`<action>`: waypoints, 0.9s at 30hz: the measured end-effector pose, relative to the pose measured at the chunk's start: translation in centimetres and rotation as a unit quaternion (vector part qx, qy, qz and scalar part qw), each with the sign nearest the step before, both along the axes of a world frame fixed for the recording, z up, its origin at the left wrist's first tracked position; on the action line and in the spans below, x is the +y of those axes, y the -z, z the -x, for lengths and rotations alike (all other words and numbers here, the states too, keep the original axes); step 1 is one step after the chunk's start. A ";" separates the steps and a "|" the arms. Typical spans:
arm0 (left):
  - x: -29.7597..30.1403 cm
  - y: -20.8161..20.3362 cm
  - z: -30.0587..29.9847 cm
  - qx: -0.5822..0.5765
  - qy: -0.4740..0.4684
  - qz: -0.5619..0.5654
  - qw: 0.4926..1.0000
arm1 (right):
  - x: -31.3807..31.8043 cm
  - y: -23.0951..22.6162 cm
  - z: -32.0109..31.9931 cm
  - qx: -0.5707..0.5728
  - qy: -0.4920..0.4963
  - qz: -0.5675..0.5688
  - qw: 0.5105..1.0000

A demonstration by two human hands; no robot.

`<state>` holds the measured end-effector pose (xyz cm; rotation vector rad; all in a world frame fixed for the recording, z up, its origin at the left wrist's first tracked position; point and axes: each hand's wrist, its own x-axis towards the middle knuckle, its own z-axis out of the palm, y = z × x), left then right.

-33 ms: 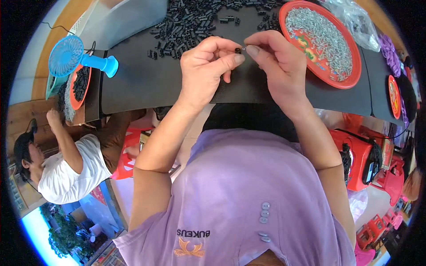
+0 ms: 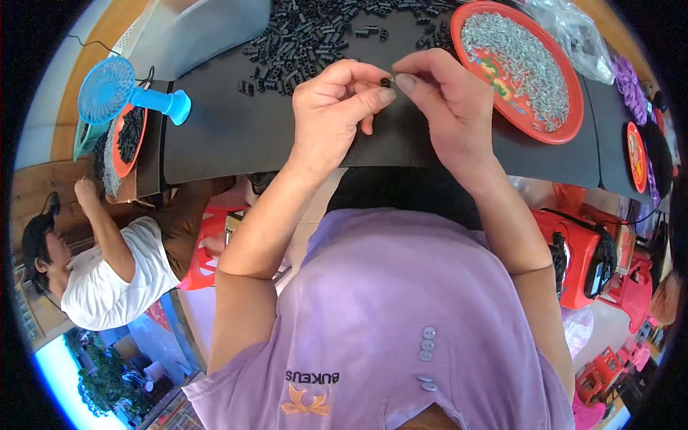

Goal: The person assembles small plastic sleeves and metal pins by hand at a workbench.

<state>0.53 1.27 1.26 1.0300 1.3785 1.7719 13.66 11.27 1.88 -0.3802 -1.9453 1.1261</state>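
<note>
My left hand (image 2: 326, 107) is closed in a pinch over the dark table, with a small black plastic piece (image 2: 385, 82) between thumb and forefinger. Close against it, my right hand (image 2: 455, 104) pinches a tiny shiny metal piece (image 2: 393, 78), mostly covered by the fingertips. The two sets of fingertips almost meet. Beyond my left hand lies a loose heap of similar black plastic pieces (image 2: 304, 50). To the right of my right hand, a round red tray (image 2: 571, 122) bears many small silvery metal pieces (image 2: 519, 61).
A blue fan (image 2: 107, 92) stands at the left, near a translucent bin (image 2: 208, 36) and a red plate (image 2: 122, 168) of black parts. Clear plastic bags (image 2: 573, 36) lie at the far right. A person in a white shirt (image 2: 118, 276) sits at the left.
My right hand has shifted very slightly left, towards the black plastic piece. The left hand looks the same.
</note>
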 end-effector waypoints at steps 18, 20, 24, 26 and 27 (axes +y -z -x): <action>-0.2 0.4 0.2 0.029 0.006 0.042 0.999 | -0.1 0.2 0.9 -0.043 0.053 -0.173 0.983; -0.1 0.6 0.3 0.025 0.015 0.038 0.999 | -0.1 0.2 1.0 -0.048 0.052 -0.169 0.983; 0.0 0.5 0.2 -0.048 -0.005 0.027 0.998 | -0.2 0.3 1.1 -0.031 0.037 -0.201 0.978; 0.1 0.4 0.3 -0.094 -0.013 0.024 0.995 | -0.4 0.2 1.1 -0.027 0.024 -0.203 0.979; 0.1 0.3 0.4 -0.095 -0.013 0.022 0.995 | -0.4 0.3 1.1 -0.028 0.016 -0.189 0.981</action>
